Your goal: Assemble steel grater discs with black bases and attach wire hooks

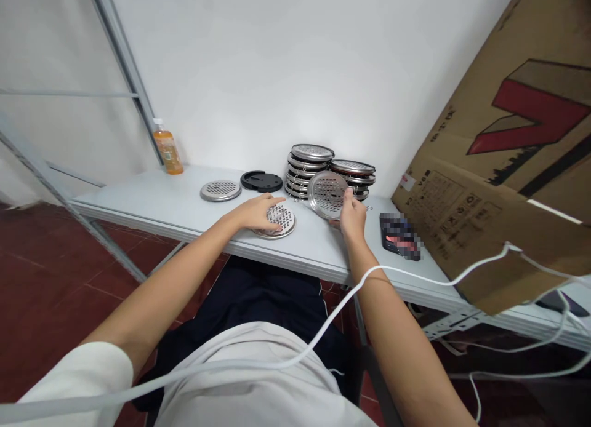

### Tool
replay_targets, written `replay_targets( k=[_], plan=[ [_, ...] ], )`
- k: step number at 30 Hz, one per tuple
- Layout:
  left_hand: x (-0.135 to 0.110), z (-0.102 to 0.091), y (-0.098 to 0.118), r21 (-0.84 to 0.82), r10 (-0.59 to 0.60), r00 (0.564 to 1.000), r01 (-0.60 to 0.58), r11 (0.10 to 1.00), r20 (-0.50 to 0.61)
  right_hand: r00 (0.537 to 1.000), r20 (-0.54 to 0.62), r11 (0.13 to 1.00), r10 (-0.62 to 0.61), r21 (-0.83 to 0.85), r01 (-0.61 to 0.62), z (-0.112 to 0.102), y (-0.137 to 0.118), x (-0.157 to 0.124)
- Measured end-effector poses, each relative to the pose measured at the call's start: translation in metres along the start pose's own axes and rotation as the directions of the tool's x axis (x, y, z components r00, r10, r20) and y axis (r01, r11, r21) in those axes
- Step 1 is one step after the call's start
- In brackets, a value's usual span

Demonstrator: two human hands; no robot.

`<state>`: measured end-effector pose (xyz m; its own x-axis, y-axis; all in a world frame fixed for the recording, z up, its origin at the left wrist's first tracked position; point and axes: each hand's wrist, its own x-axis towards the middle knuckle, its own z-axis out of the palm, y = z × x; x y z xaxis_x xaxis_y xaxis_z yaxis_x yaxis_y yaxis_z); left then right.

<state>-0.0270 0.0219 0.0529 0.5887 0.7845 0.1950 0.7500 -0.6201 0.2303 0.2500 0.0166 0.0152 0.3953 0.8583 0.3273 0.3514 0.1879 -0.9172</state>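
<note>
My right hand (353,216) holds a round metal lid with slotted holes (327,194) by its right edge, tilted up above the table, with the thumb on its face. My left hand (258,213) curves over a perforated round metal disc (285,218) near the table's front edge, thumb and index finger apart across it. The other fingers are mostly hidden. Left of that, another round perforated metal disc (220,190) lies flat beside a round black part (261,181) with a notch.
Behind my right hand stand two stacks of round metal cases, a taller stack (310,162) and a shorter one (353,167). An orange bottle (168,149) is at the back left. A phone (401,236) and large cardboard box (489,187) are right. A white cable (332,319) crosses my right arm.
</note>
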Motion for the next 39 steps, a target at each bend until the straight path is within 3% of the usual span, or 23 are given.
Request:
replay_targets(
  k=[3, 6, 10, 12, 15, 18, 20, 23, 27, 30, 33, 39],
  plan=[
    [0.004, -0.001, -0.002, -0.019, 0.026, 0.998, -0.027, 0.999, -0.063, 0.996, -0.013, 0.990, 0.093, 0.111, -0.091, 0.003, 0.006, 0.003],
    [0.006, -0.007, -0.008, -0.059, 0.026, 0.991, -0.034, 0.998, -0.132, 0.988, 0.038, 0.981, 0.153, 0.114, -0.156, 0.004, 0.009, 0.003],
    [-0.010, -0.023, -0.027, -0.271, -0.074, 0.951, -0.010, 0.963, -0.300, 0.967, 0.061, 0.958, 0.248, 0.132, -0.254, 0.004, 0.009, -0.001],
    [-0.026, -0.027, -0.039, -0.485, -0.204, 0.921, 0.019, 0.874, -0.332, 0.961, 0.116, 0.956, 0.249, 0.132, -0.263, 0.005, 0.010, -0.006],
    [-0.050, -0.022, -0.054, -0.741, -0.406, 0.870, 0.073, 0.667, -0.279, 0.963, 0.174, 0.973, 0.205, 0.068, -0.220, 0.011, 0.010, -0.015],
    [-0.061, -0.008, -0.060, -0.860, -0.498, 0.834, 0.059, 0.507, -0.236, 0.966, 0.214, 0.984, 0.145, -0.131, -0.118, 0.016, 0.008, -0.022],
    [-0.060, 0.002, -0.059, -0.882, -0.510, 0.822, 0.021, 0.471, -0.253, 0.969, 0.234, 0.955, 0.076, -0.296, -0.003, 0.019, 0.005, -0.023],
    [-0.054, 0.014, -0.050, -0.839, -0.498, 0.789, -0.038, 0.542, -0.358, 0.962, 0.273, 0.868, 0.008, -0.480, 0.129, 0.024, -0.003, -0.020],
    [-0.052, 0.021, -0.040, -0.745, -0.514, 0.705, -0.030, 0.666, -0.488, 0.923, 0.385, 0.811, 0.023, -0.547, 0.208, 0.036, -0.015, -0.013],
    [-0.054, 0.025, -0.044, -0.732, -0.543, 0.648, -0.031, 0.681, -0.533, 0.892, 0.446, 0.790, 0.072, -0.572, 0.223, 0.047, -0.023, -0.013],
    [-0.055, 0.029, -0.052, -0.721, -0.551, 0.606, -0.053, 0.691, -0.573, 0.895, 0.434, 0.756, 0.105, -0.619, 0.212, 0.056, -0.027, -0.018],
    [-0.055, 0.033, -0.057, -0.733, -0.576, 0.579, -0.056, 0.678, -0.577, 0.888, 0.457, 0.794, 0.048, -0.557, 0.244, 0.059, -0.022, -0.018]
  ],
)
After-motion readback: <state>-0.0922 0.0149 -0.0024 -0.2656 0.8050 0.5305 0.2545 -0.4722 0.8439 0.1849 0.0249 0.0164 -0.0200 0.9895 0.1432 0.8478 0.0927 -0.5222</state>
